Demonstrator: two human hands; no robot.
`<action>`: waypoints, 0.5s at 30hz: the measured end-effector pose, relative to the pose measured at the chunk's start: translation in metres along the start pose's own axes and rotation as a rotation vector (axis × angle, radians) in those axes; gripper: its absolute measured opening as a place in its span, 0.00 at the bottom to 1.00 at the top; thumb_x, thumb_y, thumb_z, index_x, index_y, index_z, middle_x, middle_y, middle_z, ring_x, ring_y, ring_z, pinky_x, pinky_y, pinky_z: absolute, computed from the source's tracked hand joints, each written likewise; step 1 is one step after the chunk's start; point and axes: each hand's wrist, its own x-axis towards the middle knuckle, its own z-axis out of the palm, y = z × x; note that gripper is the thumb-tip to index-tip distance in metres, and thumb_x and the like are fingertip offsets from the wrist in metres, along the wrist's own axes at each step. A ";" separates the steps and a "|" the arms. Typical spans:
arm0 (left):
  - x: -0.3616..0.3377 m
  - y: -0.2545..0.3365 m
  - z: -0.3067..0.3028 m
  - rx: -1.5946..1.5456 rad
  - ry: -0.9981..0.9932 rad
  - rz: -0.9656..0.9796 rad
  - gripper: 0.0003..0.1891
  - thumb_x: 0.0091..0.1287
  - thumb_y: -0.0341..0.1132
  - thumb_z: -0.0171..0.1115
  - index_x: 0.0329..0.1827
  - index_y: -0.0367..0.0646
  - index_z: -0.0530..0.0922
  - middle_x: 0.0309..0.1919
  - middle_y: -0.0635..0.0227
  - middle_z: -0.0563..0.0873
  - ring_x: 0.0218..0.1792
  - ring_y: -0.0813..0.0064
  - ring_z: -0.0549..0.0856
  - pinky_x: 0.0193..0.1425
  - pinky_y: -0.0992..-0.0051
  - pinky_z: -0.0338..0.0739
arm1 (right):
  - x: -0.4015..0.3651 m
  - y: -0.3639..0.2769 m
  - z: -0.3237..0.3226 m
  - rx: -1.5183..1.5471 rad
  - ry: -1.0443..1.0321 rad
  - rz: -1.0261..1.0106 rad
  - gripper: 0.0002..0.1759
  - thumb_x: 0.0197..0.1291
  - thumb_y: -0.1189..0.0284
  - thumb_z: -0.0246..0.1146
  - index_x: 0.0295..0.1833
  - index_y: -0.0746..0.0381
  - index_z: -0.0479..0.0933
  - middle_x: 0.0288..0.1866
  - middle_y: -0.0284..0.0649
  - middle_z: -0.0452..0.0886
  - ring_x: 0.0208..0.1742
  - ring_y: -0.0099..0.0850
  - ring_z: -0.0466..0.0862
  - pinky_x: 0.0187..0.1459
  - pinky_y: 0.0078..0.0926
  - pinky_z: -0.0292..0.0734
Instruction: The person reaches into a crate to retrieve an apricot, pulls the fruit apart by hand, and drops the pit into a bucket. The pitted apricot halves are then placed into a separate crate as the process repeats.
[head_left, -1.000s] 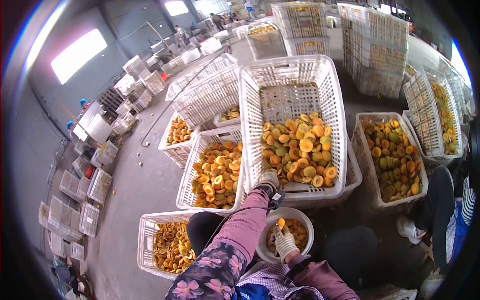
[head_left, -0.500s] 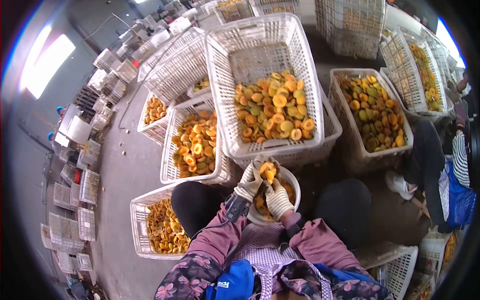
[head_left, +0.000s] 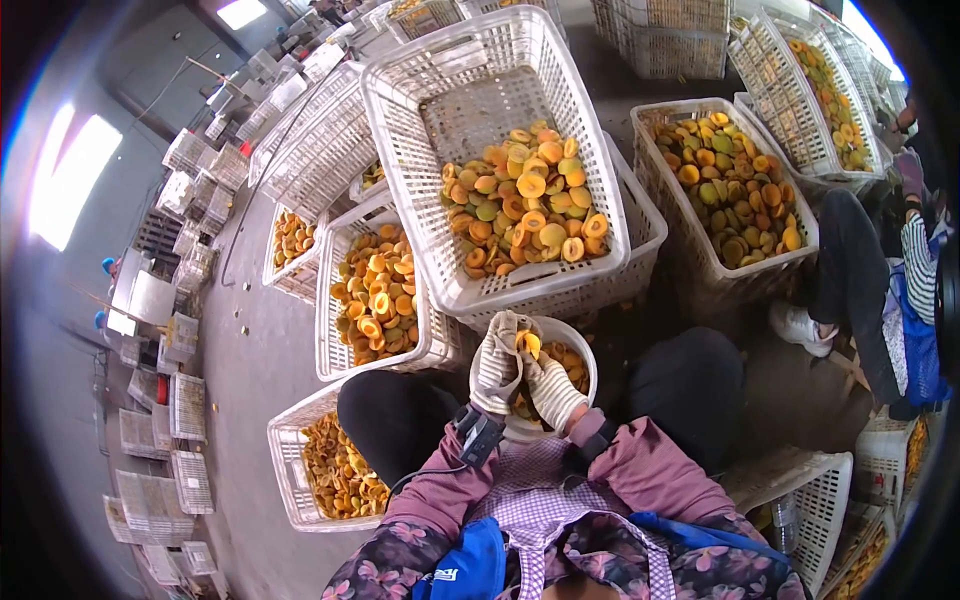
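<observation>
Both my hands wear striped work gloves and are close together over a white bucket (head_left: 592,385) between my knees. My left hand (head_left: 497,362) is closed around an orange-yellow apricot half (head_left: 528,343). The fingers of my right hand (head_left: 553,388) press on the same fruit from the right; whether they hold a small tool is hidden. Orange fruit pieces (head_left: 568,362) lie inside the bucket. Just beyond it, a large white crate (head_left: 440,240) is tilted towards me, with many apricot halves (head_left: 525,200) gathered at its near end.
Crates of fruit stand at left (head_left: 325,340), lower left (head_left: 290,480) and right (head_left: 700,250). A co-worker's leg (head_left: 855,290) and white shoe (head_left: 800,328) are at the right. Stacked crates (head_left: 665,40) stand behind. A plastic bottle (head_left: 785,522) lies in a crate at lower right.
The view has shifted, so the crates sit slightly further left and higher. My left hand has turned and covers more of the fruit, and the two hands remain together over the bucket.
</observation>
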 end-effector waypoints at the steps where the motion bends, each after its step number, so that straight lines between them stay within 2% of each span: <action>1: -0.002 0.006 0.003 -0.038 -0.015 -0.021 0.15 0.71 0.44 0.49 0.36 0.41 0.73 0.29 0.69 0.77 0.32 0.80 0.75 0.40 0.81 0.71 | 0.010 0.020 0.004 0.023 0.056 -0.103 0.22 0.67 0.58 0.48 0.56 0.65 0.69 0.36 0.46 0.79 0.33 0.41 0.78 0.39 0.33 0.73; 2: -0.001 0.009 0.002 -0.031 -0.020 -0.028 0.15 0.71 0.44 0.49 0.36 0.41 0.73 0.29 0.69 0.77 0.32 0.80 0.75 0.40 0.81 0.71 | 0.017 0.039 0.001 0.032 0.063 -0.102 0.22 0.67 0.58 0.48 0.56 0.65 0.69 0.36 0.46 0.79 0.33 0.41 0.78 0.39 0.33 0.73; 4: -0.001 0.013 -0.003 0.118 -0.058 -0.044 0.15 0.71 0.45 0.51 0.35 0.41 0.74 0.29 0.70 0.78 0.31 0.82 0.76 0.38 0.81 0.71 | 0.016 0.046 -0.001 -0.242 0.041 -0.135 0.20 0.67 0.60 0.48 0.55 0.65 0.69 0.36 0.50 0.79 0.36 0.47 0.78 0.39 0.37 0.73; 5: 0.000 0.013 -0.006 0.058 -0.043 -0.085 0.15 0.70 0.45 0.52 0.34 0.40 0.75 0.27 0.71 0.79 0.28 0.82 0.76 0.36 0.82 0.71 | 0.015 0.049 -0.001 -0.341 0.031 -0.126 0.20 0.67 0.61 0.48 0.54 0.64 0.69 0.35 0.52 0.78 0.38 0.50 0.77 0.39 0.38 0.73; 6: 0.001 0.018 -0.011 0.175 -0.088 -0.129 0.16 0.70 0.44 0.52 0.33 0.40 0.76 0.25 0.70 0.80 0.26 0.82 0.77 0.33 0.81 0.71 | 0.011 0.044 0.001 -0.439 0.019 -0.119 0.19 0.66 0.62 0.48 0.54 0.64 0.69 0.35 0.55 0.78 0.39 0.52 0.77 0.40 0.39 0.72; 8: 0.003 0.013 -0.022 0.221 -0.144 -0.154 0.16 0.70 0.44 0.52 0.34 0.40 0.76 0.26 0.70 0.81 0.25 0.82 0.77 0.31 0.82 0.71 | 0.000 0.035 0.005 -0.505 -0.123 -0.028 0.19 0.65 0.61 0.49 0.54 0.63 0.69 0.31 0.52 0.78 0.36 0.51 0.77 0.40 0.37 0.73; 9: 0.003 0.021 -0.021 0.222 -0.141 -0.160 0.16 0.70 0.44 0.52 0.34 0.40 0.76 0.26 0.70 0.81 0.25 0.82 0.77 0.31 0.82 0.71 | -0.009 0.028 0.004 -0.424 -0.235 -0.238 0.18 0.65 0.58 0.49 0.49 0.60 0.71 0.26 0.45 0.77 0.26 0.45 0.77 0.31 0.37 0.73; 10: 0.003 0.033 -0.016 0.290 -0.249 -0.158 0.16 0.70 0.44 0.51 0.35 0.39 0.76 0.26 0.70 0.81 0.24 0.83 0.77 0.31 0.81 0.72 | -0.024 -0.015 0.006 0.019 -0.285 0.410 0.17 0.65 0.55 0.48 0.41 0.56 0.74 0.22 0.37 0.73 0.17 0.35 0.71 0.20 0.33 0.68; 11: 0.002 0.040 -0.015 0.355 -0.357 -0.155 0.16 0.70 0.44 0.51 0.35 0.38 0.76 0.26 0.69 0.81 0.23 0.83 0.77 0.31 0.81 0.73 | -0.024 -0.022 0.004 0.059 -0.335 0.475 0.18 0.64 0.53 0.48 0.39 0.55 0.74 0.20 0.35 0.72 0.15 0.32 0.69 0.18 0.31 0.65; 12: 0.007 0.015 -0.041 0.365 -0.260 -0.072 0.16 0.71 0.43 0.48 0.43 0.37 0.74 0.33 0.67 0.81 0.32 0.78 0.80 0.42 0.76 0.75 | -0.026 -0.026 0.003 0.097 -0.385 0.540 0.18 0.63 0.51 0.49 0.36 0.53 0.74 0.19 0.32 0.71 0.13 0.29 0.67 0.15 0.29 0.62; 13: 0.029 -0.020 -0.083 0.642 -0.099 0.166 0.16 0.71 0.42 0.47 0.49 0.36 0.71 0.40 0.63 0.80 0.41 0.74 0.79 0.49 0.72 0.73 | -0.036 -0.039 0.008 0.093 -0.388 0.543 0.18 0.63 0.51 0.49 0.36 0.53 0.74 0.19 0.32 0.71 0.13 0.29 0.67 0.15 0.29 0.62; 15: 0.050 -0.012 -0.105 0.962 0.160 0.496 0.21 0.71 0.44 0.44 0.59 0.37 0.66 0.52 0.57 0.75 0.56 0.66 0.73 0.60 0.64 0.68 | -0.050 -0.067 0.023 0.148 -0.181 0.491 0.24 0.60 0.43 0.50 0.31 0.53 0.71 0.14 0.29 0.66 0.08 0.24 0.63 0.09 0.22 0.52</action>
